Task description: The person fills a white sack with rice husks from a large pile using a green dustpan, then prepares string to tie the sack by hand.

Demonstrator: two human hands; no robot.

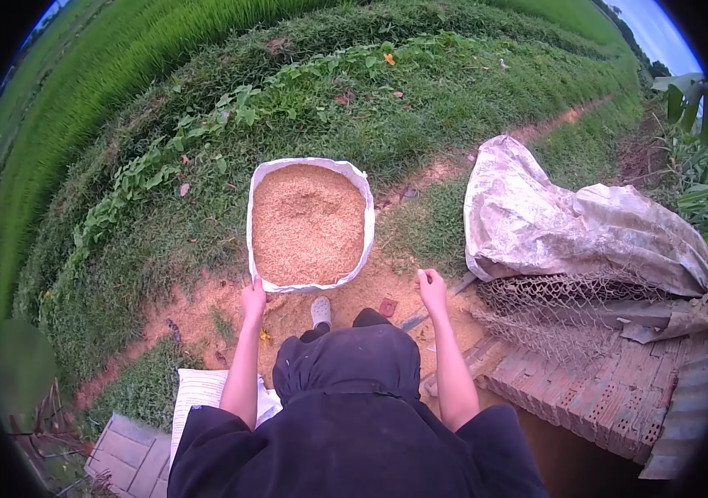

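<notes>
Grassy ground (420, 100) holds one grain-filled sack (312, 287), left hand (254, 295) grip closed on its rim, right hand (433, 285) open.

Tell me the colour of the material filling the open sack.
The material is sandy orange-tan, inside the white sack; the head view shows it best.

White sack (369, 217), mouth open, upright on bare earth (370, 292); brimful of tan husks (308, 224)

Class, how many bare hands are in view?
2: left hand grips the near rim of the open white woven sack of tan grain; right hand open, apart to its right.
</notes>
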